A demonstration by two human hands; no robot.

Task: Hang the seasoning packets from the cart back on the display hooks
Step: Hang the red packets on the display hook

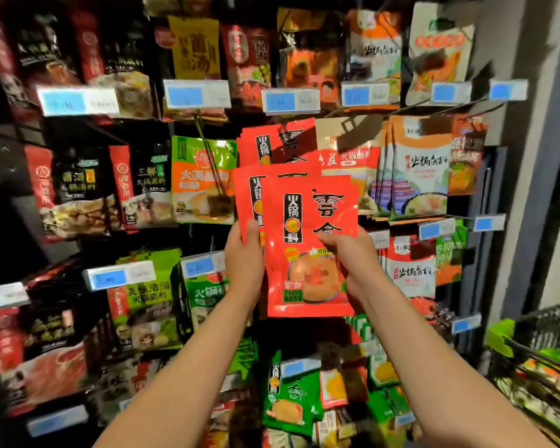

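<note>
Now your two hands hold the red seasoning packets (307, 247) up in front of the display wall, with the long axis of the packets upright. Your left hand (244, 257) grips the left edge of the stack, the thumb lying on the front; your right hand (346, 257) pinches the right side of the front packet, fingers curled behind it. The matching red packets already hanging (278, 142) are straight above your hands, just behind the top edge of what you hold, so I judge the hook for them is up and slightly away from you; the hook itself I cannot see clearly. Both hands are about equally near to it. The cart (540, 347) stands low to the right of your right hand, with more packets inside.
</note>
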